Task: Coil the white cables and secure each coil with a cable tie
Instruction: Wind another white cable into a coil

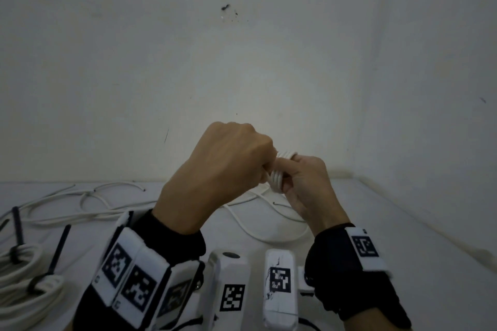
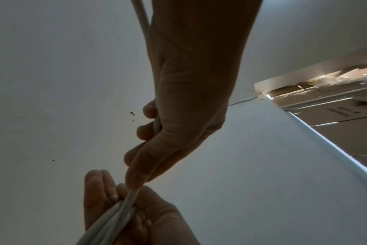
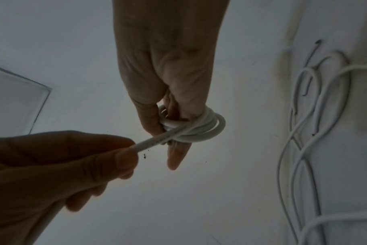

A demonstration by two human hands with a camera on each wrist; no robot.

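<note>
A person's right hand grips a small coil wound around its fingers as a form, raised above the table. The left hand pinches the cable taut, apparently to lay another turn; loose length trails below.

White wall with dark scuff marks, white tabletop, stacked cardboard
</note>
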